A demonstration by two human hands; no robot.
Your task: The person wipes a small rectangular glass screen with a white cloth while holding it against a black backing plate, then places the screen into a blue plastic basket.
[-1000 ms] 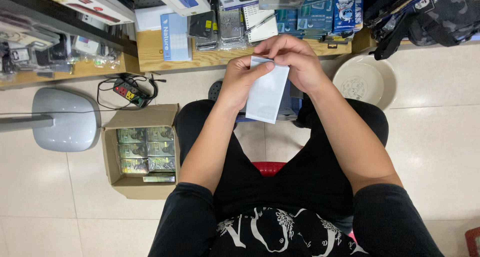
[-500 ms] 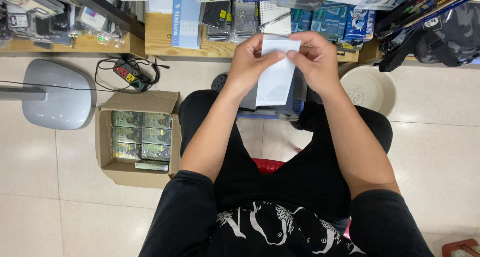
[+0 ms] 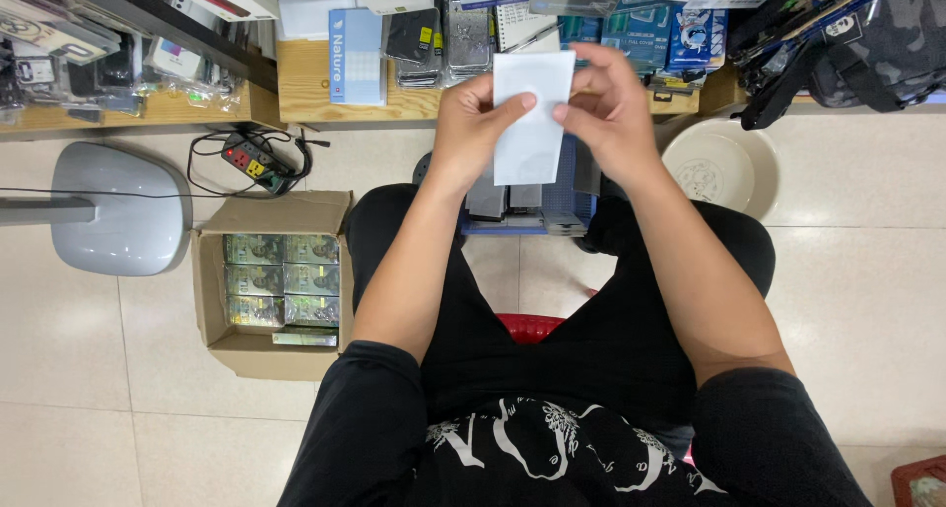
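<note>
Flanking hands (image 3: 540, 113): carton (image 3: 268, 280), basin (image 3: 719, 167).

White flat packet (image 3: 532, 118): held upright at centre. Open cardboard box (image 3: 271, 280): on floor at left, containing stacked greenish packs (image 3: 283, 278). Blue-white box (image 3: 356, 56): standing on shelf.

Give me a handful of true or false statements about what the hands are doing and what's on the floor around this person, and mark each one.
1. Both hands hold a flat white packet. True: the left hand and the right hand pinch the white packet from either side.
2. The cardboard box is empty. False: the cardboard box holds rows of small greenish packs.
3. The box sits on the person's left side. True.
4. A power strip lies on the wooden shelf. False: the power strip lies on the tiled floor.
5. The pale round basin is between the knees. False: the basin stands on the floor to the person's right.
</note>
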